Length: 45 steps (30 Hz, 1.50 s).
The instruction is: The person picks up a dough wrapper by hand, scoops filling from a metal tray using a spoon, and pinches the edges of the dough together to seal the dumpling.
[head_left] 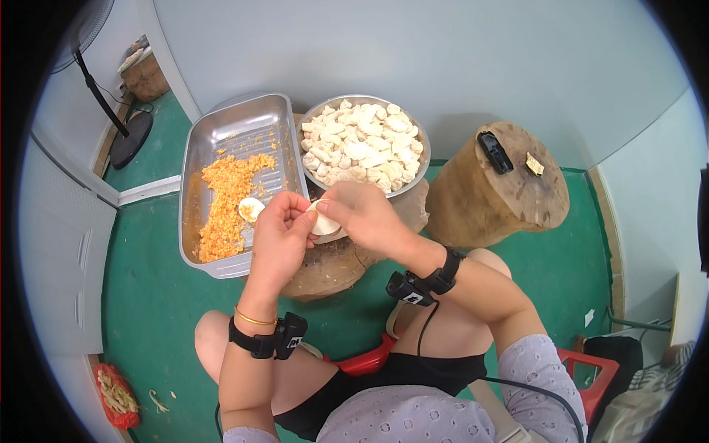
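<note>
Between my left hand [283, 230] and my right hand [360, 216] is a pale dough wrapper [324, 222], pinched by the fingers of both. What lies inside the wrapper cannot be seen. Left of my hands, a ridged metal roasting pan [193, 177] holds crumbly orange filling [224, 205]. A white spoon [252, 209] with filling on it rests in the pan beside my left hand. Beyond my right hand, a round metal bowl [424, 160] is heaped with folded dumplings [368, 141]. Both vessels rest on a wooden stump [327, 271].
A second wooden stump [471, 194] at right carries a black plastic object [495, 152] and a small yellowish piece [534, 164]. A standing fan [130, 138] is at upper left. A red bag [116, 396] lies on the green floor at lower left. A red plastic stool [601, 376] shows at lower right.
</note>
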Motion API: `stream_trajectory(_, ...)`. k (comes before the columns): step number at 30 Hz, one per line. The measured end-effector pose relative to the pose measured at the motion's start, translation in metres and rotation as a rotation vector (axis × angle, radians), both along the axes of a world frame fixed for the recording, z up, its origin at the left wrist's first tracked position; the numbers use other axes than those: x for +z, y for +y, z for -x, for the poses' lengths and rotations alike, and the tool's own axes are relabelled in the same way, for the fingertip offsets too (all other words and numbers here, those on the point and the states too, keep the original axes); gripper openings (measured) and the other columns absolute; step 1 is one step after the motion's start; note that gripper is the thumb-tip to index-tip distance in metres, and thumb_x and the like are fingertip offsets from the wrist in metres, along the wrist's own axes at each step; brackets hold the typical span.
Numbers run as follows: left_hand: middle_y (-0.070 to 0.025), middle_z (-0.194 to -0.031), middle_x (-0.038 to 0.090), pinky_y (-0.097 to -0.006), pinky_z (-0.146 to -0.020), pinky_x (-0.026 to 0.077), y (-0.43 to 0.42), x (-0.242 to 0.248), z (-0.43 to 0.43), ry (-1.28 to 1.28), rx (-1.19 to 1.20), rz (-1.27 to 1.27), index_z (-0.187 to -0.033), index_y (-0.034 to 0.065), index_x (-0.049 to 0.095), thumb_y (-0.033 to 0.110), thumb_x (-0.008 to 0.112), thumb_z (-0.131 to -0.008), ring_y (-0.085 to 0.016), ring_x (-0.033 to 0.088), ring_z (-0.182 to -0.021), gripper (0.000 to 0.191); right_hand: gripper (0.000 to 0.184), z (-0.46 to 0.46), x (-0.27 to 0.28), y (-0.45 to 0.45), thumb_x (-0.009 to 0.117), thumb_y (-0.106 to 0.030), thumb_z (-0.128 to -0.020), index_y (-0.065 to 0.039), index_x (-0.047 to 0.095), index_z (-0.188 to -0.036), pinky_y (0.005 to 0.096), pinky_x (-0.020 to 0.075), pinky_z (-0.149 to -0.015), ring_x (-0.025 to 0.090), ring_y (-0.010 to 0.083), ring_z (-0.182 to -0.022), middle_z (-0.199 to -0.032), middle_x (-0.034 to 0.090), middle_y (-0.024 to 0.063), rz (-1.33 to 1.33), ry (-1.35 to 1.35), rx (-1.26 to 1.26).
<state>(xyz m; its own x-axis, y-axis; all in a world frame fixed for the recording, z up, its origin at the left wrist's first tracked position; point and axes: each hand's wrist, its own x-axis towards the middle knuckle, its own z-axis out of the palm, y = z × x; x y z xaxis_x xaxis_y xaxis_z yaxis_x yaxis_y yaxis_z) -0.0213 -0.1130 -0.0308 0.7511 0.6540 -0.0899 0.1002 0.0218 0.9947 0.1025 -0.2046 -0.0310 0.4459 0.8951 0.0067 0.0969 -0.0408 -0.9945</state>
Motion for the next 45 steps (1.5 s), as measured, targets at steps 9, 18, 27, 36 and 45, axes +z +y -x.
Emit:
stream_trajectory(9,-0.0020,-0.070,0.054,-0.0186,-0.049,0.043,0.004,0.002,0.003,-0.004,-0.009,0.081,-0.089,0.0025,0.050,0.008,0.053,-0.087,-0.006,0.053,-0.058,0.006,0.017,-0.003,-0.003,0.001,0.056,-0.013,-0.086,0.003,0.061,-0.087,0.0227,0.0491,-0.053,0.059,0.0098,-0.063,-0.074,0.063,0.0058,0.043,-0.075,0.046)
stream_trajectory(18,-0.0021,-0.072,0.055,-0.0188,-0.049,0.043,0.004,0.004,0.002,0.022,0.014,0.005,-0.088,0.0024,0.052,0.012,0.056,-0.087,-0.007,0.053,-0.059,0.010,0.018,-0.002,0.003,0.000,0.054,-0.012,-0.087,0.005,0.058,-0.092,0.0221,0.0513,-0.058,0.060,0.0095,-0.067,-0.081,0.062,0.0077,0.020,0.144,0.109)
stream_trajectory(27,-0.0086,-0.080,0.063,-0.0195,-0.054,0.052,0.006,-0.004,-0.002,-0.102,-0.095,0.186,-0.097,-0.0044,0.059,0.011,0.056,-0.087,-0.011,0.061,-0.064,0.019,0.025,-0.015,-0.005,0.002,0.048,-0.022,-0.092,0.001,0.057,-0.097,0.0212,0.0491,-0.059,0.060,0.0090,-0.068,-0.085,0.061,0.0042,0.043,0.164,0.212)
stream_trajectory(36,-0.0088,-0.075,0.063,-0.0221,-0.053,0.050,0.034,0.003,0.024,-0.303,0.136,0.168,-0.087,-0.0039,0.058,0.011,0.052,-0.088,-0.013,0.062,-0.061,0.016,0.026,-0.053,0.011,0.028,0.054,-0.020,-0.087,0.000,0.057,-0.104,0.0234,0.0477,-0.062,0.061,0.0122,-0.068,-0.080,0.064,0.0078,0.174,-0.155,0.105)
stream_trajectory(45,-0.0108,-0.086,0.062,-0.0225,-0.058,0.053,0.061,0.028,0.050,-0.480,0.411,0.285,-0.098,-0.0024,0.055,0.011,0.050,-0.089,-0.016,0.064,-0.069,0.016,0.031,-0.067,-0.007,0.084,0.069,-0.023,-0.068,-0.001,0.064,-0.088,0.0373,0.0479,-0.068,0.061,0.0287,-0.074,-0.078,0.063,0.0152,0.466,-1.092,0.001)
